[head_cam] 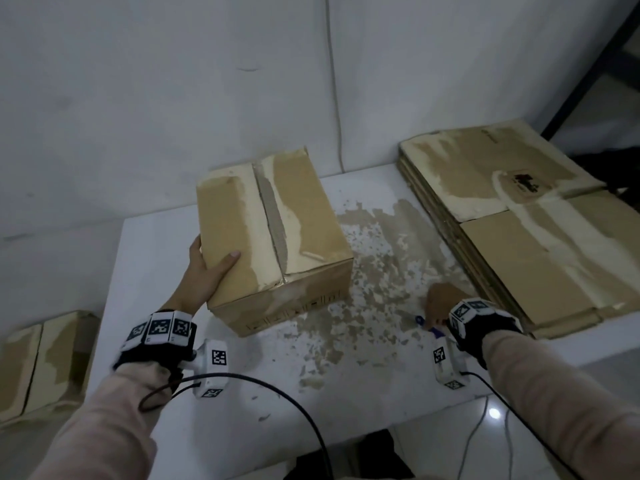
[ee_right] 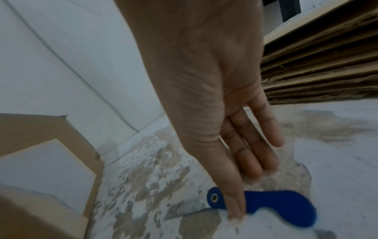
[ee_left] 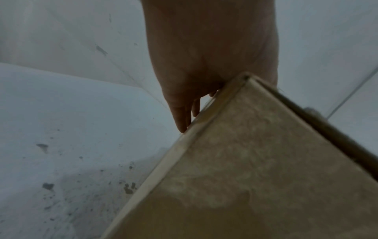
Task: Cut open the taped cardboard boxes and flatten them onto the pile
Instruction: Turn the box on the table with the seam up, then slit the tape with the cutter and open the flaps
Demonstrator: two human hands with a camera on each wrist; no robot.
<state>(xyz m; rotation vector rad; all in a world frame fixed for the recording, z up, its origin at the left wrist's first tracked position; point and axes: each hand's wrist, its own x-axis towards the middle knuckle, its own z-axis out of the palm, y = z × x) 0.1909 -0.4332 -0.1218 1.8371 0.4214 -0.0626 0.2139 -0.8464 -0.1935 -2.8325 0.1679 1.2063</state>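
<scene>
A closed cardboard box with a worn taped seam along its top stands in the middle of the white table. My left hand grips its near left corner, thumb on top and fingers down the left side; the box fills the left wrist view. My right hand reaches down with straight fingers onto a blue-handled cutter lying on the table. In the right wrist view one finger lies across the cutter's handle. The pile of flattened boxes lies at the right.
The tabletop between box and pile is peeled into rough brown patches. Another closed box sits low at the left, off the table. A wall with a thin cable stands close behind. A dark frame rises at the far right.
</scene>
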